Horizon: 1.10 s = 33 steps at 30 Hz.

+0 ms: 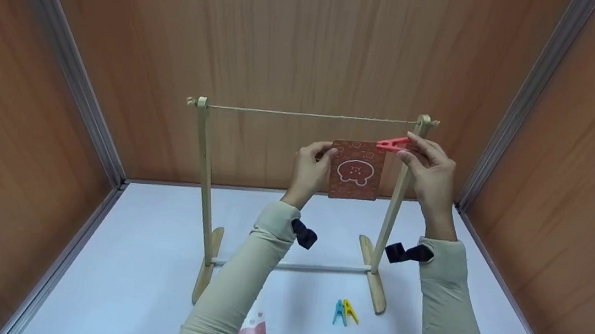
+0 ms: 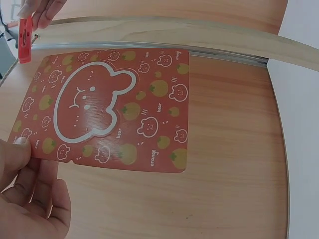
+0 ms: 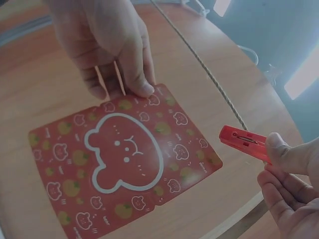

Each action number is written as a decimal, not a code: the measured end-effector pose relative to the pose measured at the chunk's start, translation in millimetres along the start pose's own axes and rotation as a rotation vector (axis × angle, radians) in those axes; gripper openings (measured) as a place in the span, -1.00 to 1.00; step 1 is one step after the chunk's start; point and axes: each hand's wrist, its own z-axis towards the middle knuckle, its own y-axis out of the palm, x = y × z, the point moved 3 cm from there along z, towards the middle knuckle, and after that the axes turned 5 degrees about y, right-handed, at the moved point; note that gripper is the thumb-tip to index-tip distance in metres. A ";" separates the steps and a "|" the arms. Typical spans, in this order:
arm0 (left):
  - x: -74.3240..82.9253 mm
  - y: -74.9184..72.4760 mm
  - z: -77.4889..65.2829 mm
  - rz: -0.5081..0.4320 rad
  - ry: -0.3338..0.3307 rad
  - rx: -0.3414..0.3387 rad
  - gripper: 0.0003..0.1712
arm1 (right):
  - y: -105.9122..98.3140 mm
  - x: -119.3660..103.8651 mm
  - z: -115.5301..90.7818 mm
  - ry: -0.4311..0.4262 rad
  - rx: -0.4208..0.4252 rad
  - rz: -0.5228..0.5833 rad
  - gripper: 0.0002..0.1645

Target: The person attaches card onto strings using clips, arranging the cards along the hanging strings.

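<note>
Wooden wall (image 1: pixel 311 35) behind "bear," "orange" card (image 2: pixel 149 112)

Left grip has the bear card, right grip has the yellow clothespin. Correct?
Wrong colour: the right grip holds the red clothespin, clear in the right wrist view. The yellow clothespin lies on the table, per the head view. The left grip does have the bear card.

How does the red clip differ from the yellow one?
The red clip is held up in the person's right grip, while the yellow clip lies on the white table.
In the head view, the red clip's tips point left toward the red card; the yellow clip lies slanted beside a blue clip.
Apart from colour, both look like the same kind of two-armed clip.
</note>
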 end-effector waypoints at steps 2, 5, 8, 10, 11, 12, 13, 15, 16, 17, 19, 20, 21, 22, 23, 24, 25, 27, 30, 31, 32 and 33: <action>2.6 0.6 1.2 0.002 0.002 0.004 -0.75 | 0.2 -2.3 1.3 0.000 0.008 -0.001 -0.54; 7.2 1.5 3.5 0.003 0.007 0.006 -0.74 | 0.6 -4.6 3.9 -0.017 0.037 0.016 -0.57; 11.9 2.3 7.3 0.011 0.040 0.011 -0.75 | 0.9 -7.4 7.3 -0.055 0.084 0.036 -0.61; 15.4 2.3 10.0 0.013 0.078 0.016 -0.77 | 1.2 -9.9 9.3 -0.083 0.112 0.064 -0.63; 16.9 2.3 11.2 0.015 0.096 0.017 -0.77 | 1.3 -11.2 10.3 -0.096 0.126 0.073 -0.64; 17.9 2.5 12.1 0.010 0.108 0.016 -0.78 | 1.5 -12.3 11.3 -0.108 0.138 0.084 -0.65; 18.9 2.6 12.8 0.006 0.118 0.014 -0.78 | 1.7 -13.3 12.2 -0.115 0.148 0.094 -0.66; 20.2 2.9 13.6 0.004 0.124 0.011 -0.79 | 2.1 -15.0 14.0 -0.124 0.166 0.122 -0.68; 20.6 3.1 13.8 0.006 0.120 0.009 -0.79 | 2.5 -15.6 15.0 -0.127 0.173 0.134 -0.69; 20.9 3.1 14.2 0.006 0.118 0.008 -0.78 | 2.9 -16.7 15.9 -0.131 0.178 0.143 -0.69; 21.2 3.3 15.1 0.007 0.114 0.006 -0.78 | 3.7 -18.7 17.6 -0.140 0.184 0.158 -0.70; 21.5 3.4 15.5 0.009 0.114 0.006 -0.78 | 4.0 -19.8 18.4 -0.148 0.185 0.164 -0.70; 22.0 3.2 15.8 0.009 0.114 0.005 -0.78 | 4.5 -20.9 19.3 -0.157 0.185 0.164 -0.70; 22.3 3.1 16.1 0.009 0.115 0.005 -0.77 | 4.9 -21.9 20.2 -0.166 0.184 0.163 -0.70; 22.6 2.9 16.4 0.007 0.115 0.004 -0.77 | 5.1 -23.0 20.8 -0.171 0.184 0.158 -0.70; 23.2 2.8 16.5 0.004 0.115 0.002 -0.76 | 5.3 -23.5 21.6 -0.178 0.185 0.148 -0.70; 23.7 2.8 16.7 0.003 0.114 0.001 -0.76 | 5.5 -23.9 22.6 -0.184 0.187 0.138 -0.70; 24.8 2.5 17.3 0.006 0.119 0.002 -0.76 | 6.1 -25.0 24.3 -0.187 0.186 0.119 -0.70; 27.2 2.3 18.1 0.016 0.129 0.006 -0.76 | 7.2 -26.4 27.1 -0.190 0.189 0.094 -0.71; 28.1 2.1 18.3 0.021 0.133 0.010 -0.76 | 7.7 -27.3 27.8 -0.192 0.189 0.084 -0.71; 28.9 2.0 18.4 0.029 0.139 0.012 -0.77 | 8.3 -28.1 28.6 -0.193 0.190 0.077 -0.72; 29.6 1.9 18.5 0.036 0.144 0.013 -0.77 | 8.8 -28.9 29.1 -0.197 0.191 0.067 -0.72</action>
